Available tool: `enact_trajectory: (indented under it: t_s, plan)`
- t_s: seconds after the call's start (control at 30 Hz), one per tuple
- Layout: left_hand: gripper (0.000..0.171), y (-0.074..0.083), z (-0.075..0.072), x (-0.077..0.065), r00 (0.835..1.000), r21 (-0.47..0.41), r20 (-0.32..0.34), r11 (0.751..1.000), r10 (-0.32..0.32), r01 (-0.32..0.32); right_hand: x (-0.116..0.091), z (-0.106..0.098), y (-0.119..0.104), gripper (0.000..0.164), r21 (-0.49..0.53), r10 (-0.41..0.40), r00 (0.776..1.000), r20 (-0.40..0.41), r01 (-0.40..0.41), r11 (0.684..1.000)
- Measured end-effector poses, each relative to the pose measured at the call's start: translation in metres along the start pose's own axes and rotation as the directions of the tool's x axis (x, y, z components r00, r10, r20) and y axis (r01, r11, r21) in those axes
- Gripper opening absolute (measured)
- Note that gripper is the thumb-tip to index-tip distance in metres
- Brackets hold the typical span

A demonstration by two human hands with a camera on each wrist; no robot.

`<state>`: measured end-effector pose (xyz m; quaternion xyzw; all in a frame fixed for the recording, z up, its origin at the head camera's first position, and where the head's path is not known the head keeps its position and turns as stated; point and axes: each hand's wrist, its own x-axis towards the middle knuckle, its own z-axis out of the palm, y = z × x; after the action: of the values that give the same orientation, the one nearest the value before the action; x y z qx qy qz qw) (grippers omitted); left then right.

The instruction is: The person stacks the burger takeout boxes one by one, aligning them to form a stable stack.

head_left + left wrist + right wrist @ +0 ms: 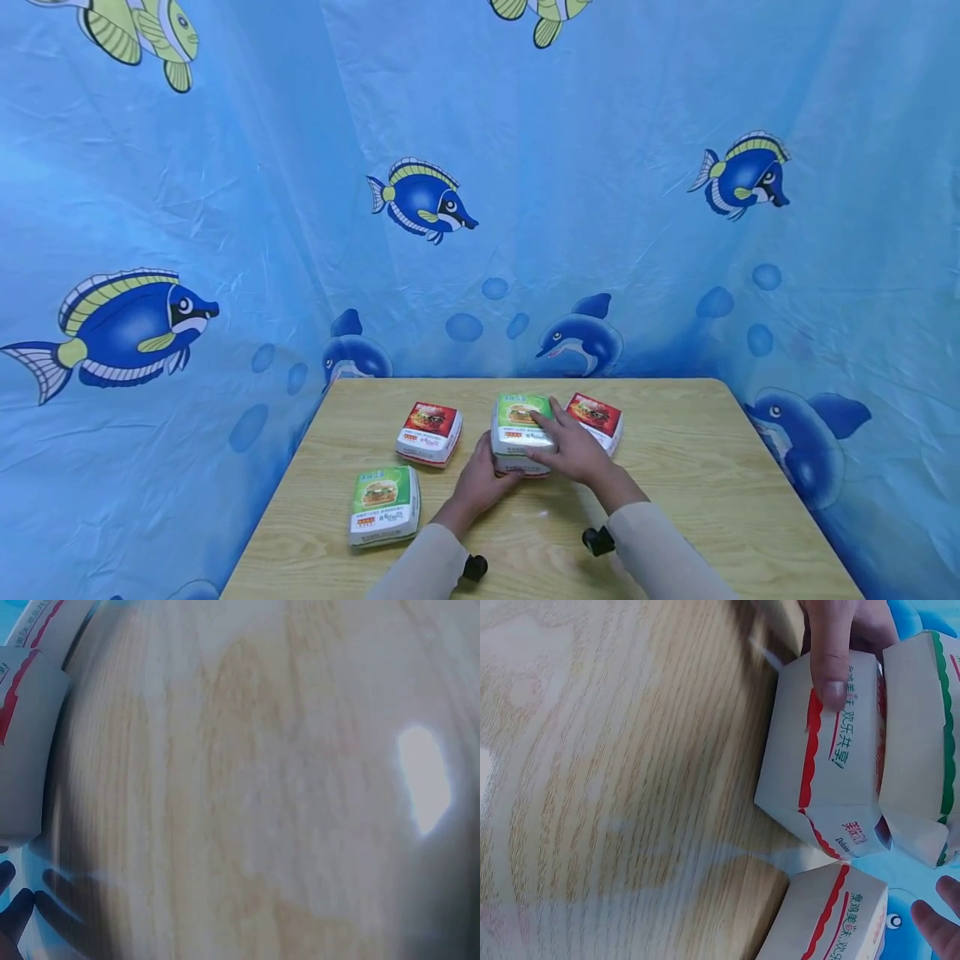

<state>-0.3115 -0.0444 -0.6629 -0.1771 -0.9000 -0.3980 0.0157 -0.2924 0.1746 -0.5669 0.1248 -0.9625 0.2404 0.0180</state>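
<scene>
In the head view a green-topped burger box [523, 410] sits on a red-trimmed burger box [821, 750]. My left hand [478, 482] grips the lower box from the left, its thumb [832, 671] pressed on the printed side in the right wrist view. My right hand [573, 450] is over the right side of the green box, fingers extended across its top. In the right wrist view its fingertips [934, 919] are spread beside the stack. White box sides with red trim [19, 750] show at the left edge of the left wrist view.
A red-topped burger box [597, 421] stands right of the stack, partly behind my right hand. Left of the stack are another red-topped box [429, 432] and, nearer, a green-topped box [385, 504]. All are on a wooden table [720, 500] before a blue sea-print curtain [637, 208].
</scene>
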Motion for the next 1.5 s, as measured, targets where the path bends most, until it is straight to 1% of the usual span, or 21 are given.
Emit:
enact_trajectory:
  t_s: [0.13, 0.23, 0.43, 0.6, 0.7, 0.77, 0.8, 0.87, 0.9, 0.93, 1.0, 1.03, 1.13, 1.2, 1.27, 1.3, 1.4, 1.5]
  plan:
    - [0.105, 0.0, -0.001, -0.001, 0.999, 0.0, -0.003, 0.999, -0.038, 0.038, 0.001, 0.0, -0.004, 0.089, 0.0, -0.024, 1.0, -0.013, 0.024, 1.0]
    - [0.106, -0.002, -0.001, -0.001, 0.999, 0.0, -0.012, 0.999, -0.047, 0.047, 0.001, 0.0, -0.006, 0.089, -0.006, -0.031, 0.999, -0.019, 0.031, 1.0]
    - [0.106, -0.004, -0.002, -0.002, 0.999, 0.017, -0.004, 0.999, -0.043, 0.043, 0.004, 0.002, -0.008, 0.09, -0.042, 0.017, 1.0, -0.016, -0.017, 0.999]
    - [0.103, -0.001, -0.007, -0.003, 0.999, 0.01, 0.002, 0.999, -0.043, 0.043, 0.006, 0.001, -0.009, 0.09, -0.048, 0.005, 1.0, -0.012, -0.006, 0.999]
    - [0.102, 0.002, -0.011, -0.004, 0.999, -0.001, 0.003, 0.999, -0.036, 0.036, 0.006, 0.0, -0.008, 0.094, -0.041, 0.005, 1.0, -0.009, -0.006, 0.999]
    - [0.101, 0.003, -0.013, -0.004, 1.0, -0.004, 0.004, 1.0, -0.027, 0.027, 0.005, 0.0, -0.005, 0.097, 0.002, 0.014, 1.0, -0.016, -0.014, 1.0]
    - [0.101, 0.004, -0.015, -0.004, 1.0, -0.006, 0.003, 1.0, -0.021, 0.021, 0.003, 0.001, -0.003, 0.096, 0.046, 0.026, 0.999, -0.028, -0.025, 0.999]
    - [0.101, 0.005, -0.017, -0.004, 1.0, -0.009, 0.007, 1.0, -0.018, 0.018, -0.002, 0.004, 0.002, 0.091, 0.194, 0.064, 0.996, -0.068, -0.05, 0.98]
    - [0.101, 0.006, -0.019, -0.005, 1.0, -0.012, 0.007, 1.0, -0.016, 0.016, -0.005, 0.007, 0.005, 0.088, 0.271, 0.077, 0.993, -0.084, -0.052, 0.961]
    - [0.101, 0.006, -0.02, -0.005, 1.0, -0.014, 0.007, 1.0, -0.015, 0.015, -0.009, 0.01, 0.008, 0.083, 0.353, 0.092, 0.991, -0.099, -0.051, 0.934]
    - [0.101, 0.007, -0.023, -0.006, 1.0, -0.011, 0.01, 1.0, -0.02, 0.02, -0.016, 0.017, 0.014, 0.076, 0.482, 0.116, 0.986, -0.123, -0.042, 0.875]
    - [0.101, 0.007, -0.024, -0.007, 1.0, -0.009, 0.01, 1.0, -0.026, 0.026, -0.019, 0.021, 0.016, 0.073, 0.525, 0.124, 0.984, -0.125, -0.041, 0.85]
    - [0.104, 0.009, -0.026, -0.01, 0.999, 0.011, 0.012, 0.999, -0.048, 0.048, -0.024, 0.03, 0.019, 0.076, 0.563, 0.112, 0.987, -0.116, -0.027, 0.826]
    - [0.105, 0.01, -0.027, -0.011, 0.999, 0.02, 0.012, 0.998, -0.052, 0.051, -0.025, 0.035, 0.019, 0.08, 0.568, 0.108, 0.988, -0.114, -0.024, 0.823]
    - [0.105, 0.012, -0.028, -0.011, 0.999, 0.021, 0.009, 0.999, -0.047, 0.047, -0.025, 0.038, 0.018, 0.083, 0.551, 0.101, 0.988, -0.116, -0.02, 0.834]
    - [0.104, 0.012, -0.028, -0.011, 0.999, 0.023, 0.007, 0.999, -0.045, 0.045, -0.024, 0.038, 0.018, 0.085, 0.551, 0.1, 0.988, -0.116, -0.02, 0.835]
    - [0.102, 0.013, -0.027, -0.01, 0.999, 0.03, -0.004, 0.999, -0.034, 0.034, -0.023, 0.038, 0.017, 0.084, 0.531, 0.107, 0.988, -0.112, -0.032, 0.847]
    - [0.102, 0.014, -0.026, -0.009, 0.999, 0.033, -0.014, 0.998, -0.043, 0.044, -0.022, 0.036, 0.016, 0.083, 0.52, 0.099, 0.99, -0.098, -0.034, 0.854]
